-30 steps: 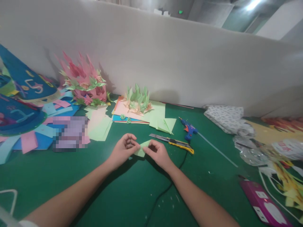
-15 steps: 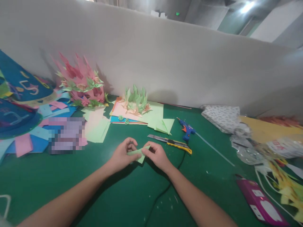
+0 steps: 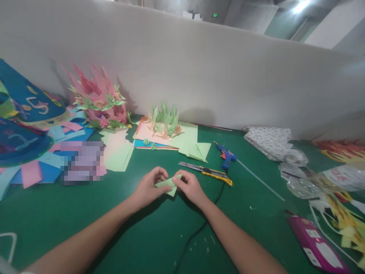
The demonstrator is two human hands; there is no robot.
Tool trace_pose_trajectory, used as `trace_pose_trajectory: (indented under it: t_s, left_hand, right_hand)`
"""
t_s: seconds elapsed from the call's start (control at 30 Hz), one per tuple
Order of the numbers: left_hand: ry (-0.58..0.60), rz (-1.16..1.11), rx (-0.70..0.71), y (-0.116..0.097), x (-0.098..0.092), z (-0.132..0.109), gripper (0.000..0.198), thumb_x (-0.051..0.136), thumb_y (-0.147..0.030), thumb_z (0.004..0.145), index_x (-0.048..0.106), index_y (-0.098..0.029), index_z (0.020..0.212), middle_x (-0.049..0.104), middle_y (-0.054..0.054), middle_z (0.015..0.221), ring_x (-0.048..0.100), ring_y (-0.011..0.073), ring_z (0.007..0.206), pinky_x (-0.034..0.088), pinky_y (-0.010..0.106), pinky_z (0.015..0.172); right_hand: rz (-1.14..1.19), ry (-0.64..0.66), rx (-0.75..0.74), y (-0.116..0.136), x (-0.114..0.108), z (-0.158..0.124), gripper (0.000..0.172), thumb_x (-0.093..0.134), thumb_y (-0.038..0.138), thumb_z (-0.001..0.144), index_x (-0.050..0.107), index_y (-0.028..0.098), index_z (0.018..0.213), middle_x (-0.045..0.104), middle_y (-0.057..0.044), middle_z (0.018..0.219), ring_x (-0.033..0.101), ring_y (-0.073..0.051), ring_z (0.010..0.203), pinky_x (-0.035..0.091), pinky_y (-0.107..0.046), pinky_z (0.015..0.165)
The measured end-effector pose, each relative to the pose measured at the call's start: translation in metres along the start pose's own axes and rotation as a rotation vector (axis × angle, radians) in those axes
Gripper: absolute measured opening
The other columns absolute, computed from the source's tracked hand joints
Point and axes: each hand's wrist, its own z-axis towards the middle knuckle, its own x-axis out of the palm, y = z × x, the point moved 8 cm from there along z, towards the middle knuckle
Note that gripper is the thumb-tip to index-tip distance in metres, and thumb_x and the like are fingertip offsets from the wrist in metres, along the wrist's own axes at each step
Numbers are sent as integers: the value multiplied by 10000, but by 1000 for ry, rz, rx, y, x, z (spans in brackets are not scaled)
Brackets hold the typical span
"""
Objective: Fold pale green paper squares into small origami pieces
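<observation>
Light-green paper piece (image 3: 172, 192): sitting at centre frame, just below the knife's level, apparently bent or folded, one corner pointing up to the right, another pointing down. Both hands are gripping it. Left hand (image 3: 149, 186) is laying its thumb along the near face, fingers curling behind; right hand (image 3: 189, 186) is pinching near the upper-right corner, thumb against fingers. Both grips are narrow, closing on the paper.

Handling, my judgement: thin paper is calling for light, steady pressure; the left thumb should be anchoring while the right pinch is aligning edges before any hard crease. Squeezing unevenly would be risking a skewed line.

Pose: forearms are slanting in from the lower corners, converging, wrists low over the green table (image 3: 142, 239).

Outward: utility knife (image 3: 205, 173) is lying right of centre, blade showing, near the right hand; glue gun (image 3: 226, 156) is resting above it.
</observation>
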Motion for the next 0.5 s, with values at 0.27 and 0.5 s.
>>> trace_pose_trajectory:
  t_s: [0.27,0.5]
  left_hand:
    - [-29,-262,-214,11,-1,1,327,645,-362,671,486,-165,879,566,-25,723,571,96,604,486,258,627]
    - [-12,-195,-306,17,1,-2,300,637,-402,675,542,-122,723,653,24,625,608,116,570,473,236,608]
  right_hand:
    - [90,-72,-17,-5,-3,2,228,494,392,818,432,189,735,444,55,543,435,-86,479,339,-191,457]
    - [126,-63,-22,-4,-2,1,240,515,406,801,435,193,727,445,53,564,436,-87,487,347,-198,463]
